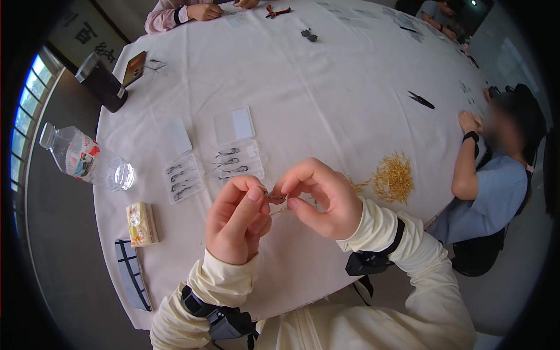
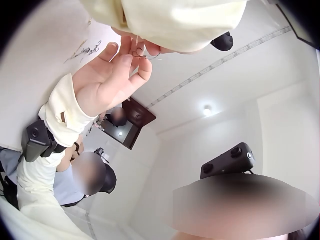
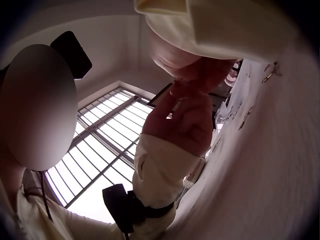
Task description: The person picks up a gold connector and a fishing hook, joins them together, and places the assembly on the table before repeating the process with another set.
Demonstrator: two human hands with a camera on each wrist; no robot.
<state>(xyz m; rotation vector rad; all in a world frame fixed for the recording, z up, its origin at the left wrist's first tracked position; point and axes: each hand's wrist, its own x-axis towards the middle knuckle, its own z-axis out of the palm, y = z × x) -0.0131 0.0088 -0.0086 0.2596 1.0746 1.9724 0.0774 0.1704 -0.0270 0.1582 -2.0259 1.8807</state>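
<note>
My left hand (image 1: 233, 227) pinches a small dark, wiry bundle (image 1: 274, 197) with thin strands between thumb and forefinger. On its other side my right hand (image 1: 329, 201) has thumb and forefinger curled at the bundle's end, the remaining fingers bent loosely. From the left wrist, thin dark loops (image 2: 140, 54) show by the right fingertips. Just beyond the hands lie a clear plastic box (image 1: 251, 154) and another clear box (image 1: 185, 181), both holding rows of similar dark wiry pieces. A heap of short gold strips (image 1: 394, 178) lies right of my right hand.
Along the left edge stand a water bottle (image 1: 87, 157), a dark tumbler (image 1: 104, 81) and a tissue pack (image 1: 141, 224). Black snips (image 1: 421, 100) lie to the right, red-handled pliers (image 1: 277, 11) at the far side. A person in blue (image 1: 496, 186) sits at the right.
</note>
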